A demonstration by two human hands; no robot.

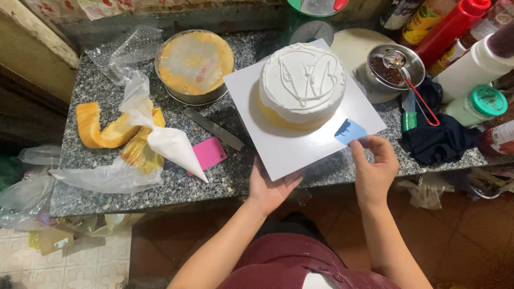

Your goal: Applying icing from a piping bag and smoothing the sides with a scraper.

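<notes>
A round cake (303, 81) covered in white cream stands on a white square board (284, 150) on the granite counter (214, 182). My left hand (269, 188) grips the board's near edge from below, thumb on top. My right hand (375, 167) pinches a small blue scraper card (349, 131) at the board's right corner, just beside the cake's base.
A filled white piping bag (171, 144), cake trimmings (101, 131), a pink scraper (209, 153) and a knife (214, 128) lie left. A lined cake tin (195, 64) sits behind. At the right stand a metal bowl with a sieve (396, 67), bottles (455, 24), a dark cloth (439, 139).
</notes>
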